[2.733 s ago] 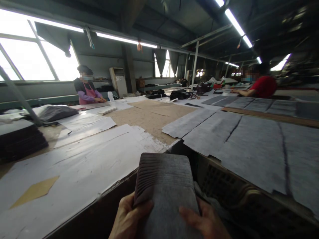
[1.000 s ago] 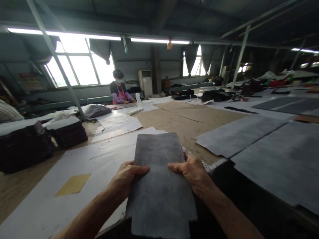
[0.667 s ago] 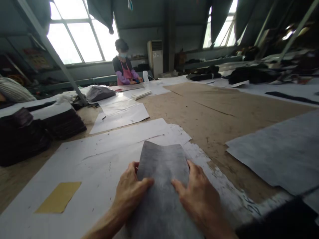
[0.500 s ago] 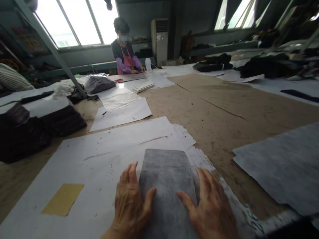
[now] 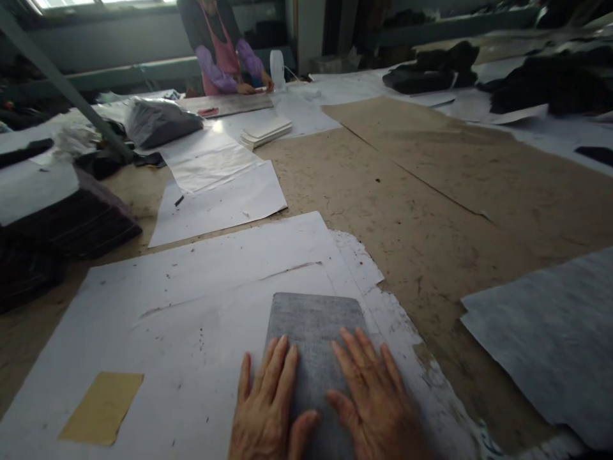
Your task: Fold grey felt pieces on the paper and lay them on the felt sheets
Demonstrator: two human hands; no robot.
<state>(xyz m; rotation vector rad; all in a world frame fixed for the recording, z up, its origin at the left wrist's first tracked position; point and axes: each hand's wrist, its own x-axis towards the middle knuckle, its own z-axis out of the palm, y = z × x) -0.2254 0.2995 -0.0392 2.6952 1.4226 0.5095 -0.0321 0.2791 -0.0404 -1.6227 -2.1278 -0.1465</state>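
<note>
A stack of grey felt-like fabric pieces [image 5: 313,326] lies flat on white paper sheets [image 5: 205,294] near the front edge of a big work table. My left hand [image 5: 265,409] rests palm down on the stack's left side, fingers spread. My right hand [image 5: 371,396] lies flat on its right side, fingers spread too. Neither hand grips anything. The near end of the stack is hidden under my hands.
A tan paper patch [image 5: 101,407] lies at the front left. Dark fabric stacks [image 5: 62,223] sit at the left. Large grey sheets [image 5: 550,332] lie to the right on brown board [image 5: 421,191]. A person in a pink apron [image 5: 218,51] works at the far side.
I carried the grey stack from below the table edge onto the white paper and laid it down. My hands went from holding its sides to lying flat on top.
</note>
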